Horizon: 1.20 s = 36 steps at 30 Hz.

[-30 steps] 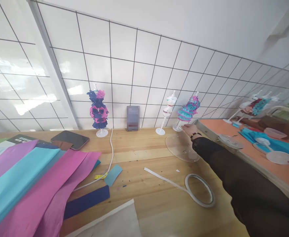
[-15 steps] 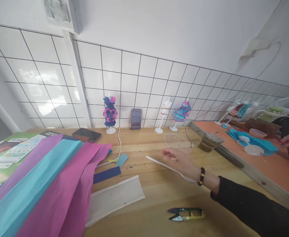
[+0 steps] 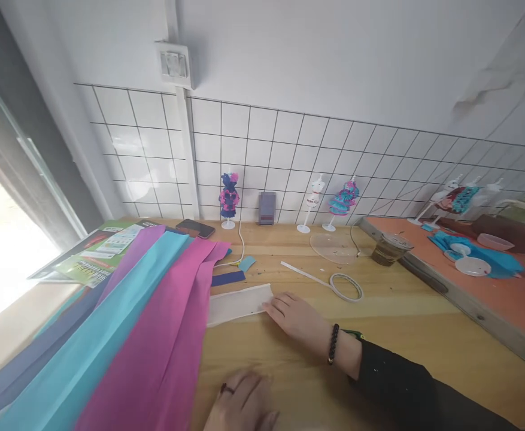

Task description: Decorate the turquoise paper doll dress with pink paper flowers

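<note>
My right hand (image 3: 296, 314) has its bent fingertips on the right end of a flat white strip (image 3: 237, 303), closed at its edge; the thumb is hidden. Low in the view, my left hand (image 3: 242, 401) is over the table with curled fingers apart from the thumb. It appears to hold nothing, though motion blurs it. Beyond my right hand lies a roll of white tape (image 3: 346, 287) with its loose tail (image 3: 300, 271) stretched left. Thread snips (image 3: 354, 333) are mostly hidden behind my right wrist. Long pink sheets (image 3: 163, 335) and a turquoise sheet (image 3: 118, 305) lie left of my hands.
Small dress forms, one in a navy and pink outfit (image 3: 229, 197), stand along the tiled wall. A phone (image 3: 196, 228) and a clear disc (image 3: 334, 247) lie at the back. A brown cup (image 3: 390, 248) stands beside the raised orange surface (image 3: 451, 263) at right.
My right hand has moved from above the tape to the white strip's right end. My left hand has come into view at the bottom. The camera view has shifted left.
</note>
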{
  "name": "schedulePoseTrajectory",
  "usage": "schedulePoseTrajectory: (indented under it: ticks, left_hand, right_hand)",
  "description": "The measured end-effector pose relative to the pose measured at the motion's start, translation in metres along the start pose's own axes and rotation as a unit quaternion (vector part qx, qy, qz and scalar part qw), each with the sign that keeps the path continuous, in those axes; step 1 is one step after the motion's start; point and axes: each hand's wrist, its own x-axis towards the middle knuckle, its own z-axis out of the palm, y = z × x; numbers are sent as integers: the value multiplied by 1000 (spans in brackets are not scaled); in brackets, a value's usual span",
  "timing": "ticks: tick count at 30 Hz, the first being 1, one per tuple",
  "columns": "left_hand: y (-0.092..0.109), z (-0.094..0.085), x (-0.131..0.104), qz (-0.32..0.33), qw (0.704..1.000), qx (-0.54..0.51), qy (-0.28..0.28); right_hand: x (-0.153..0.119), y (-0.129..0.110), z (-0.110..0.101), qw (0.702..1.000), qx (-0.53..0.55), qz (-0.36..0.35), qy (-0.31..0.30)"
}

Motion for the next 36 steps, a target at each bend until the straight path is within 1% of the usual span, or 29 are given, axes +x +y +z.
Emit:
schedulePoseTrajectory:
  ticks: [2, 3, 5, 7, 9, 11, 15, 17, 19, 22, 23, 25, 28, 31, 34, 36]
  left_hand:
    - [-8, -8, -6, 4, 998, 66, -6]
    - [-12, -12, -10, -7, 995, 103, -2]
    - [-21, -20, -19, -64, 983, 168, 22]
    - [-30, -26, -27, -133, 972, 194, 20]
    - [-38, -34, -32, -185, 964, 189, -14]
    - [-45, -42, -33, -221, 958, 173, -51]
    - [-55, -59, -28, -290, 941, 132, -116]
    - [-61, -68, -24, -320, 932, 114, -130]
    - [-67, -78, -20, -350, 925, 97, -113]
    - [-73, -98, -14, -393, 914, 79, -69]
    - [-74, -106, -12, -416, 905, 66, -50]
    - [-76, -120, -8, -456, 888, 47, -17]
    - [-77, -134, -3, -482, 876, 30, 5]
    - [-75, -135, -1, -484, 875, 22, 13]
    - [-73, -129, -3, -480, 877, 12, 10]
    - [-72, -125, -5, -474, 880, 7, -3]
  right_hand:
    - [4, -3, 0, 1000, -22, -7, -17]
    - [6, -4, 0, 999, -31, -8, -25]
    - [10, -5, -1, 998, -45, -7, -35]
    - [14, -5, -1, 998, -53, -5, -36]
    - [15, -4, 0, 998, -53, -8, -33]
    - [15, -1, -1, 999, -43, -9, -24]
    - [6, 4, -3, 1000, -6, 4, 5]
    - [1, 5, -4, 1000, 17, 4, 12]
    - [-4, 5, -3, 999, 40, 2, 17]
    - [-7, 4, -1, 998, 63, 5, 19]
    - [-7, 3, -1, 997, 68, 6, 21]
    - [-3, 3, -1, 997, 74, 6, 25]
    - [10, 1, 0, 997, 73, 3, 31]
    - [29, -1, 1, 998, 59, -1, 15]
    - [48, -4, 0, 999, 49, -3, -14]
    - [58, -6, -2, 998, 54, -4, -14]
